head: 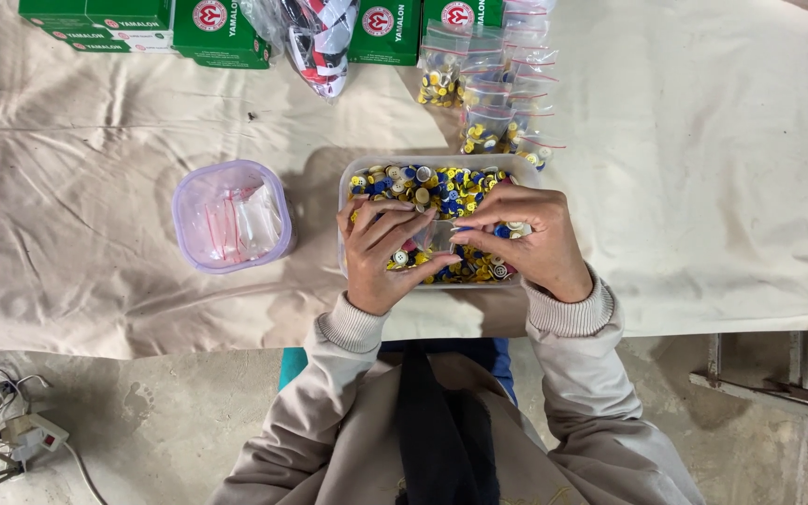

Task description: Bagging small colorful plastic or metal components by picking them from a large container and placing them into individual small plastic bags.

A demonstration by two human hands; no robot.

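I see a clear plastic tub (pixel 359 168), rectangular with rounded corners, standing on the beige cloth in front of me. It is filled with many small round buttons (pixel 432 187) in blue, yellow and white, lying loose in a mixed heap. Over the middle of the tub there is a small transparent bag (pixel 441 234), held upright; it is hard to see, and I cannot tell its contents.

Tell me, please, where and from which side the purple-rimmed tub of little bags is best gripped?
Probably by the purple-rimmed tub's two long side walls, coming straight down from above. It stands upright and open on the cloth, apart from the button tub, so both sides look free; the rounded rim offers a lip for the fingers.
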